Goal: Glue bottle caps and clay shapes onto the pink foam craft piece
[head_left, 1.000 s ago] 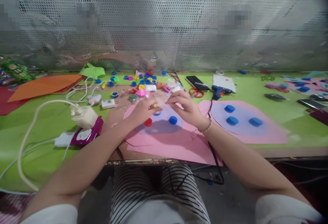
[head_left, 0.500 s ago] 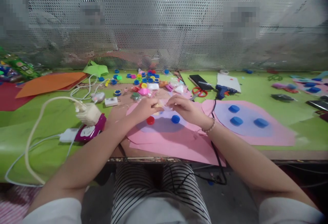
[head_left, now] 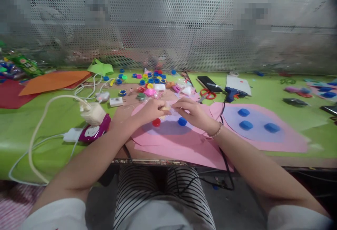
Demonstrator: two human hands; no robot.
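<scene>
My left hand [head_left: 149, 112] and right hand [head_left: 191, 112] meet over the pink paper cutout [head_left: 173, 139], fingers pinched narrow on a small pale piece [head_left: 166, 108] just above the red bottle cap [head_left: 156, 122] and blue bottle cap [head_left: 182, 121]. I judge I'm readying it; placing needs a steady touch.

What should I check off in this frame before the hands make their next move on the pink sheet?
1. Both hands in view: ok. Left hand and right hand meet over the pink sheet.
2. What the fingertips pinch: cannot tell, small pale piece, blurred.
3. Red cap and blue cap sit on the sheet near the hands: ok.
4. Black cord crosses the sheet by the right wrist: not ok.
5. Glue gun and scissors lie apart from the hands: ok.
</scene>
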